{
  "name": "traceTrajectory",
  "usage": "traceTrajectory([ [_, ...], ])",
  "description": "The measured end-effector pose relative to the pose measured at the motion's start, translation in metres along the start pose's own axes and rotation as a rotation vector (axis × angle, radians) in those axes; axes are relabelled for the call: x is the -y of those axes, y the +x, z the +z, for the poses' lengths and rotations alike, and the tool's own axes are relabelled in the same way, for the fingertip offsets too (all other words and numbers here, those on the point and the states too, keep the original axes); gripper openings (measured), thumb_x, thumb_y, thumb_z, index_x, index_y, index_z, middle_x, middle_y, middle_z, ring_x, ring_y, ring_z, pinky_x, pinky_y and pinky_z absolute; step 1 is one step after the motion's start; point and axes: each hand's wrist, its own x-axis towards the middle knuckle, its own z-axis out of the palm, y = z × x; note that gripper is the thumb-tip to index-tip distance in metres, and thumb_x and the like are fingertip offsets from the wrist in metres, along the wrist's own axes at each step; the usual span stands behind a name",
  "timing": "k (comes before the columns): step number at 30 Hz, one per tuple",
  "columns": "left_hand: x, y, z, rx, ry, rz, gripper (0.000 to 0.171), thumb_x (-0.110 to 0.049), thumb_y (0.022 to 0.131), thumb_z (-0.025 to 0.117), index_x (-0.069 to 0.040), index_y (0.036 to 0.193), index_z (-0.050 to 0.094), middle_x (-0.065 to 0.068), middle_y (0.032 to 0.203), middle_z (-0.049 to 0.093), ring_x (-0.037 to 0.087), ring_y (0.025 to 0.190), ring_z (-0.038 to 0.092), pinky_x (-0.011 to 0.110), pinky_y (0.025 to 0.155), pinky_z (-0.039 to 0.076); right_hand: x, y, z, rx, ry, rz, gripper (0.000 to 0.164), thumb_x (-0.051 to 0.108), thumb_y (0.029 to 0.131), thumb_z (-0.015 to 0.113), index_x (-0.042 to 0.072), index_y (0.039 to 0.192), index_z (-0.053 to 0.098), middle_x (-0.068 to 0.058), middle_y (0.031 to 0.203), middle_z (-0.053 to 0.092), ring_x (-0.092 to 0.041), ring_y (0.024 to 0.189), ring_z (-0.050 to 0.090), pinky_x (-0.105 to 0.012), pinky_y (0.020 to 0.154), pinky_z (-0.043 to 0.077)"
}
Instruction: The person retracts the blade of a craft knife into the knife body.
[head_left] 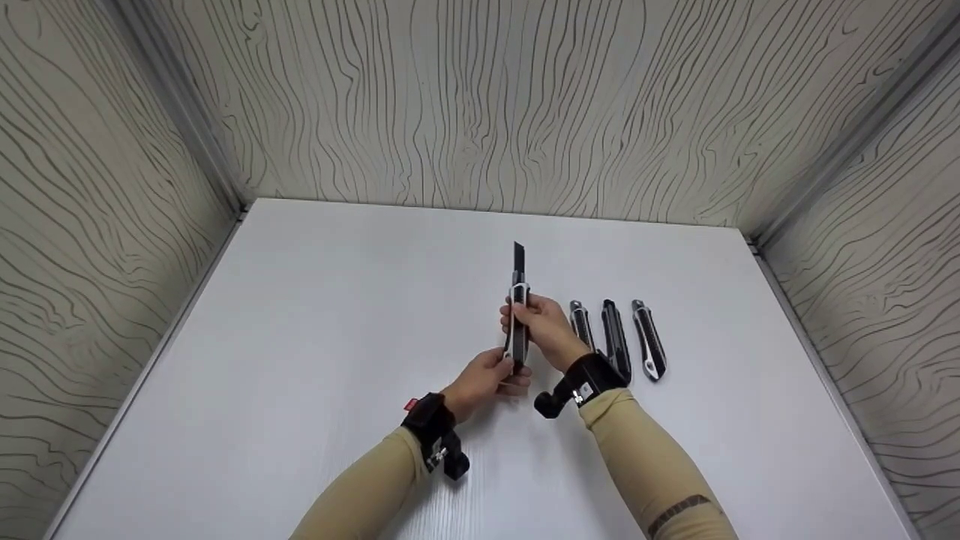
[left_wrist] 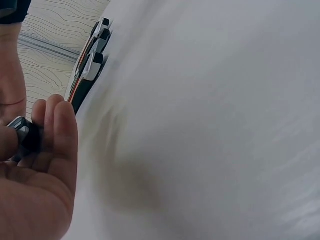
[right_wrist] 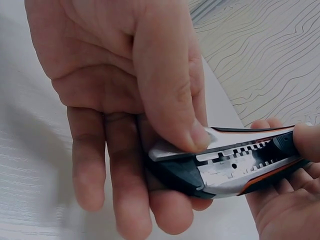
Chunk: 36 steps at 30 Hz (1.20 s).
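Observation:
A utility knife with a black, white and orange handle is held upright in the head view, its dark blade extended from the top. My right hand grips the handle around its middle, thumb lying along the slider side. Lower down, my left hand pinches the tail end between thumb and fingers. The right wrist view shows the left thumb pressing the tail beside the toothed slot, and the slider under the right thumb. Only the tail shows in the left wrist view.
Three more utility knives lie side by side right of my hands: one partly behind the right wrist, a black-sided one, and one farthest right. The white tabletop is bounded by wood-grain patterned walls.

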Motion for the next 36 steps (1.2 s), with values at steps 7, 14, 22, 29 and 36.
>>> traceTrajectory([
  [7, -0.0001, 0.0007, 0.0001, -0.010, 0.005, -0.007, 0.030, -0.011, 0.106, 0.034, 0.008, 0.124, 0.047, 0.017, 0.107, 0.067, 0.024, 0.096, 0.069, 0.039, 0.089, 0.057, 0.0005, -0.0012, -0.0002, 0.014, -0.003, -0.006, 0.038, 0.002, 0.100, 0.049, -0.015, 0.133, 0.042, -0.017, 0.109, 0.065, -0.013, 0.087, 0.066, -0.026, 0.086, 0.056],
  [14, 0.0009, 0.0001, 0.0002, -0.025, 0.020, -0.017, 0.030, -0.012, 0.106, 0.034, 0.006, 0.126, 0.048, 0.016, 0.108, 0.068, 0.027, 0.099, 0.070, 0.038, 0.088, 0.057, -0.0009, -0.0020, -0.0007, 0.025, -0.014, -0.008, 0.039, 0.001, 0.099, 0.049, -0.015, 0.133, 0.041, -0.014, 0.108, 0.066, -0.013, 0.089, 0.066, -0.027, 0.088, 0.055],
  [22, 0.0015, -0.0006, 0.0011, -0.035, 0.020, -0.033, 0.030, -0.013, 0.106, 0.035, 0.005, 0.126, 0.048, 0.015, 0.108, 0.068, 0.021, 0.096, 0.070, 0.037, 0.088, 0.057, -0.0023, -0.0014, -0.0025, 0.025, -0.032, 0.008, 0.038, 0.000, 0.099, 0.048, -0.012, 0.134, 0.042, -0.022, 0.120, 0.062, -0.013, 0.093, 0.066, -0.029, 0.094, 0.053],
  [29, 0.0010, -0.0002, 0.0008, -0.024, 0.010, -0.007, 0.030, -0.011, 0.106, 0.035, 0.006, 0.127, 0.048, 0.016, 0.109, 0.067, 0.021, 0.098, 0.069, 0.039, 0.090, 0.056, -0.0023, -0.0029, -0.0040, 0.030, -0.035, 0.011, 0.042, 0.004, 0.100, 0.049, -0.011, 0.138, 0.040, -0.025, 0.128, 0.059, -0.013, 0.097, 0.065, -0.030, 0.095, 0.052],
  [36, -0.0020, 0.0001, -0.0007, -0.043, 0.023, 0.000, 0.031, -0.013, 0.106, 0.036, 0.005, 0.128, 0.048, 0.016, 0.108, 0.067, 0.025, 0.100, 0.069, 0.041, 0.090, 0.056, -0.0033, -0.0055, -0.0048, -0.004, -0.143, 0.007, 0.036, 0.015, 0.101, 0.052, -0.006, 0.130, 0.052, -0.018, 0.118, 0.066, -0.015, 0.099, 0.066, -0.031, 0.094, 0.053],
])
